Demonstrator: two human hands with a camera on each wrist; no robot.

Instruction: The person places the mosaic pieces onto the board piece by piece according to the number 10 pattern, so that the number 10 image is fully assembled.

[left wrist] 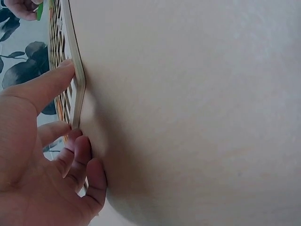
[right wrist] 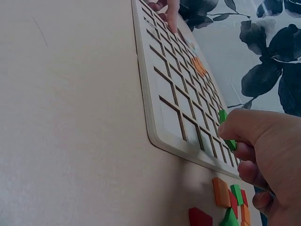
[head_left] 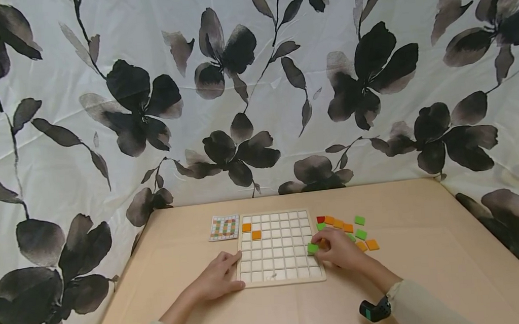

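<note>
A pale wooden grid board (head_left: pixel 281 283) lies flat on the table, with one orange tile (head_left: pixel 246 227) near its far left corner and another orange tile (head_left: pixel 256 235) one row nearer. My left hand (head_left: pixel 215 277) rests at the board's left side. In the left wrist view its extended thumb (left wrist: pixel 56 80) presses on the frame, and the other fingers bend beside the edge. Over the board's right edge, my right hand (head_left: pixel 340 251) pinches a green square tile (head_left: pixel 312 249) between thumb and fingers. The right wrist view shows that green tile (right wrist: pixel 230 144) tilted on edge.
Loose tiles, orange (head_left: pixel 373 244), green (head_left: pixel 359 220) and red (head_left: pixel 321 219), are scattered right of the board, partly under my right hand. A card with a coloured square pattern (head_left: pixel 224 228) lies left of the board's far corner. Behind the table hangs a floral cloth (head_left: pixel 304 143).
</note>
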